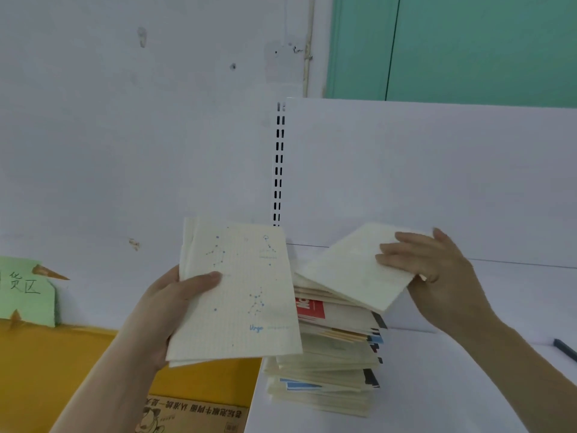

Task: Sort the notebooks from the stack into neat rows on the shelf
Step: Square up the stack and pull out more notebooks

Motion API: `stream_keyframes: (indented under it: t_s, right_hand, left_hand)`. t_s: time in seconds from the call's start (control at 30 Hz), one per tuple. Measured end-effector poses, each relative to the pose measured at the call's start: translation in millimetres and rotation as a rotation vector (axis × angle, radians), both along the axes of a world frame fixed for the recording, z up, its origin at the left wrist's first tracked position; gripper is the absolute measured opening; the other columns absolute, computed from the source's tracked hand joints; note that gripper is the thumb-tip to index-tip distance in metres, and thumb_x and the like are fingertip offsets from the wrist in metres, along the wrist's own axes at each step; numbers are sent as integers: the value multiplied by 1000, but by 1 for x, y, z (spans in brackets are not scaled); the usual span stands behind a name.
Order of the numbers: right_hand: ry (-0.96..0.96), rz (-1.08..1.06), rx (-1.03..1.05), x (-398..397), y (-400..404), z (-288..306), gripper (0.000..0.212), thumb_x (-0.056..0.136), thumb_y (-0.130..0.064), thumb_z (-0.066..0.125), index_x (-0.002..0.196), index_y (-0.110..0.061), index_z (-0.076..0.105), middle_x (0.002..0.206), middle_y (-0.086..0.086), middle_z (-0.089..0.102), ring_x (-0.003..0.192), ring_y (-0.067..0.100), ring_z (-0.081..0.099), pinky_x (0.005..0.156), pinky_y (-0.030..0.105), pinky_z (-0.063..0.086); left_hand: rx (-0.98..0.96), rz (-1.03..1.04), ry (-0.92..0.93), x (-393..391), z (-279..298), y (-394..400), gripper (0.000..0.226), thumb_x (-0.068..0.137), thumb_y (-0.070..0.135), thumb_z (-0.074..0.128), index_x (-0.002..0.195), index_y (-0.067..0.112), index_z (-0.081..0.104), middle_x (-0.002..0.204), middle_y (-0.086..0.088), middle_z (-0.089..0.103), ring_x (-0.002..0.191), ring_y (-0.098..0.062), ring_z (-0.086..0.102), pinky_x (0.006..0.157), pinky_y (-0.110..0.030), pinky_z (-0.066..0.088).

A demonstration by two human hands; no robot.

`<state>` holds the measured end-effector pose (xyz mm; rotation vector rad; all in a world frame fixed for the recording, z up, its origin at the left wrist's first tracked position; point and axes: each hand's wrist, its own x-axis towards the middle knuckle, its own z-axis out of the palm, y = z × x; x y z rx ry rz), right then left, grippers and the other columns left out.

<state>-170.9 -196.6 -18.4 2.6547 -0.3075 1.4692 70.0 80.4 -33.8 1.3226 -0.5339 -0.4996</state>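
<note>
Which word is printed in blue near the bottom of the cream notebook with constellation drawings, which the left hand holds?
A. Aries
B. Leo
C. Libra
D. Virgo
D: the cream constellation notebook, gripped by the left hand, shows "Virgo" in blue script low on its cover.

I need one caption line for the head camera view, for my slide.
Left hand holds constellation notebooks while right hand lifts a cream notebook from the stack.
</note>
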Motion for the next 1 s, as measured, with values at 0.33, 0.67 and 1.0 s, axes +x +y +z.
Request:
stream_keyframes:
  t_s: [0.33,0.67,1.0]
  right_hand:
    - [-8,449,187,-2,37,-1,19,81,-27,73,98,-20,78,139,6,56,143,28,33,112,36,36]
    - [132,187,9,-12,44,-25,34,96,-25,57,128,-34,64,158,-2,31,150,26,17,114,32,30]
    - [-207,151,1190,-56,78,-30,24,93,-47,53,117,-42,53,107,-26,66,97,-2,64,79,29,48]
  left_hand:
    - [53,-120,-50,-32,9,-22,27,88,27,71,113,19,67,98,-10,78,89,-38,74,81,-57,59]
    - [-25,-299,-46,-76,2,-44,32,86,17,74,116,14,64,103,-7,78,93,-29,76,80,-49,60]
    - [-157,-411,-248,-124,-19,-87,44,81,35,79,121,32,60,110,9,75,102,-14,72,86,-39,59]
